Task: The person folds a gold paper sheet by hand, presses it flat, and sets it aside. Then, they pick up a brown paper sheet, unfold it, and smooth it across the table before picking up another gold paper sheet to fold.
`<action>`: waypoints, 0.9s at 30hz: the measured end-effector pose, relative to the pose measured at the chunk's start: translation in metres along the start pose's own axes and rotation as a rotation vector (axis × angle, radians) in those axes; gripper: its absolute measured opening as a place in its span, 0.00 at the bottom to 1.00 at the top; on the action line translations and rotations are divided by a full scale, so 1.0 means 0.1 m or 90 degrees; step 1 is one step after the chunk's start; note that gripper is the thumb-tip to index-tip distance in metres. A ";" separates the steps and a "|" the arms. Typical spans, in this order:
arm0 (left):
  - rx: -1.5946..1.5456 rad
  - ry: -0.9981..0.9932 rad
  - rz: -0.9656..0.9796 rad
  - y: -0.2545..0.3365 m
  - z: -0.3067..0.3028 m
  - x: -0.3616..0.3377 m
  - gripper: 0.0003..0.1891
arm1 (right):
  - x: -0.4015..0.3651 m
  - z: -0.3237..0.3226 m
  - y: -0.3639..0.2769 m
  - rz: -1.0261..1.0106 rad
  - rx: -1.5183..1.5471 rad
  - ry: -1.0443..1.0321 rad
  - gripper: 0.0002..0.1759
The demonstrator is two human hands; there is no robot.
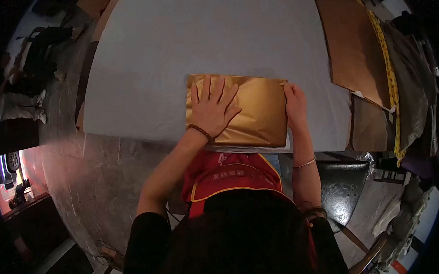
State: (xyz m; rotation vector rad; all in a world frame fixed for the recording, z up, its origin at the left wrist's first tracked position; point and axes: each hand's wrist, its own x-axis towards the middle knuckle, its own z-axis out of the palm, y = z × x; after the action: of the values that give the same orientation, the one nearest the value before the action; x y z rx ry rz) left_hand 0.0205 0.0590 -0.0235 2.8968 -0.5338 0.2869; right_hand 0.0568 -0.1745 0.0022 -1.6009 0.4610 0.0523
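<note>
Far to the left of the fingers of the left hand [212,113], a brightly lit picture or window [10,170] with a wheel visible in it, and beyond, away from the body, legs in pale trousers [20,106] and a second person in dark clothing [42,49], both dim at the curved edge of view. Closer to the same fingers, bare grey floor [94,177], then a table covered with pale grey sheeting [143,67], spreading out beyond the fingertips and past both hands. Directly under the left palm, a shiny gold sheet [262,110], lying flat near the table's close edge, lightly creased around the fingers, with pale layers [252,149] showing along its near side. Left fingers wide apart, pressed flat and pointing away from the body; behind them, a beaded bracelet [201,132] on the wrist. Between the wrists, below the gold sheet, a red apron [231,178] with yellow trim. At the gold sheet's right edge, the right hand [296,104], fingers close together and thumb by the far corner; cannot tell whether pinching, the underside being hidden. Behind those fingers, a thin bangle [305,163]; right of it, a black seat [337,185]. Farther right of the right fingers, brown cardboard [355,48], bordered by a yellow strip [387,66], probably printed tape.
</note>
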 end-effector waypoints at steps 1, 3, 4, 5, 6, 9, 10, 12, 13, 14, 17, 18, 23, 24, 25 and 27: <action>0.008 0.010 0.005 0.00 0.00 0.00 0.30 | 0.02 -0.02 0.03 0.001 -0.001 0.001 0.17; -0.004 0.002 0.000 0.00 -0.02 0.02 0.31 | 0.05 -0.06 0.07 -0.120 -0.251 0.031 0.17; 0.004 -0.007 -0.004 0.01 -0.03 0.03 0.31 | 0.04 -0.05 0.05 -0.147 -0.275 0.030 0.16; 0.011 -0.016 -0.007 0.01 -0.03 0.03 0.31 | 0.04 -0.06 0.06 -0.145 -0.276 0.031 0.16; -0.012 -0.014 -0.010 0.01 -0.02 0.02 0.30 | 0.06 -0.07 0.07 -0.217 -0.407 0.060 0.16; -0.006 -0.028 -0.010 0.01 0.00 0.02 0.30 | 0.09 -0.08 0.19 -0.288 -0.624 0.124 0.13; -0.010 -0.030 -0.006 0.01 0.02 0.02 0.30 | 0.07 -0.05 0.22 -0.317 -0.669 0.164 0.12; -0.021 0.024 -0.007 0.00 0.03 0.02 0.29 | 0.07 -0.02 0.28 -0.352 -0.713 0.211 0.11; -0.015 0.023 -0.009 0.02 0.01 0.03 0.29 | 0.07 -0.02 0.31 -0.349 -0.712 0.214 0.11; -0.013 0.022 -0.006 0.02 0.01 0.03 0.29 | 0.07 -0.01 0.33 -0.377 -0.723 0.225 0.11; 0.001 -0.009 -0.009 0.03 -0.07 0.04 0.29 | 0.07 0.00 0.34 -0.396 -0.735 0.230 0.11; 0.006 -0.008 -0.011 0.02 -0.06 0.05 0.29 | 0.08 0.00 0.34 -0.386 -0.742 0.223 0.11; -0.023 0.023 0.007 -0.07 -0.06 0.06 0.28 | 0.10 -0.03 0.38 -0.426 -0.725 0.218 0.11; -0.031 0.046 0.008 -0.07 -0.09 0.08 0.28 | 0.10 -0.03 0.38 -0.429 -0.724 0.219 0.11; -0.056 0.055 0.013 -0.05 -0.11 0.07 0.29 | 0.10 -0.03 0.37 -0.432 -0.723 0.219 0.11; -0.137 0.016 0.043 0.04 -0.19 0.05 0.29 | 0.09 -0.03 0.36 -0.437 -0.723 0.220 0.11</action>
State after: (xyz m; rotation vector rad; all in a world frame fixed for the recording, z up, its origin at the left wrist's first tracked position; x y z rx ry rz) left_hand 0.0205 0.0577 -0.0035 2.6683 -0.6175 0.2573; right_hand 0.0532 -0.1798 -0.0343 -2.8357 0.0823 -0.5865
